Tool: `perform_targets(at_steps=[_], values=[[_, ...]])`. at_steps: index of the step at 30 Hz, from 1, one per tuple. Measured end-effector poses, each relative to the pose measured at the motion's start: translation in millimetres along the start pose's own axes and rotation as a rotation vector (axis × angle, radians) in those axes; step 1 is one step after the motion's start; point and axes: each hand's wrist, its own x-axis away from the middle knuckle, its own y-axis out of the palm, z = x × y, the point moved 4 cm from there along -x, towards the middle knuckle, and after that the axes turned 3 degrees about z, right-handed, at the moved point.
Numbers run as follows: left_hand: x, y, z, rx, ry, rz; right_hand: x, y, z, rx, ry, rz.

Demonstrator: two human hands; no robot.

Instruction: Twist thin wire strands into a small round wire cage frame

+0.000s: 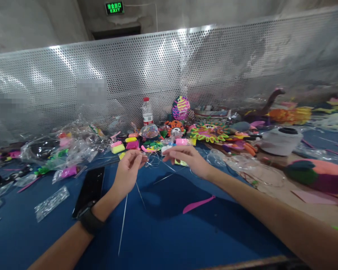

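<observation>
My left hand (129, 169) is closed in a pinch on thin metal wire (123, 224), just above the blue table. A long straight length of the wire runs down below the hand, with another piece slanting beside it. Fine loops of wire (154, 160) show in the gap between my two hands. My right hand (187, 157) hovers to the right, its fingers stretched leftward and slightly apart, close to the loops; whether it touches them I cannot tell. Under the hands, a pink plastic clay knife (198, 204) lies on the table.
A black phone (89, 190) lies beside my left wrist. Clear plastic packaging (52, 202) and bags of coloured clay (69, 171) cover the left. Behind stand a red-capped bottle (147, 111), clay figures (210, 131) and a perforated metal screen (124, 71). A roll (281, 140) sits at right.
</observation>
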Motion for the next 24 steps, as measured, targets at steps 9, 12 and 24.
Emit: perform_targets(at_steps=[9, 12, 24], values=[[9.4, 9.2, 5.1, -0.214, 0.175, -0.111, 9.5, 32.1, 3.4, 0.238, 0.143, -0.109], [11.5, 11.8, 6.2, -0.241, 0.158, -0.12, 11.3, 34.1, 0.7, 0.348, 0.117, -0.078], [5.6, 10.4, 2.1, -0.183, -0.028, -0.16, 14.9, 40.4, -5.3, 0.536, -0.127, -0.06]])
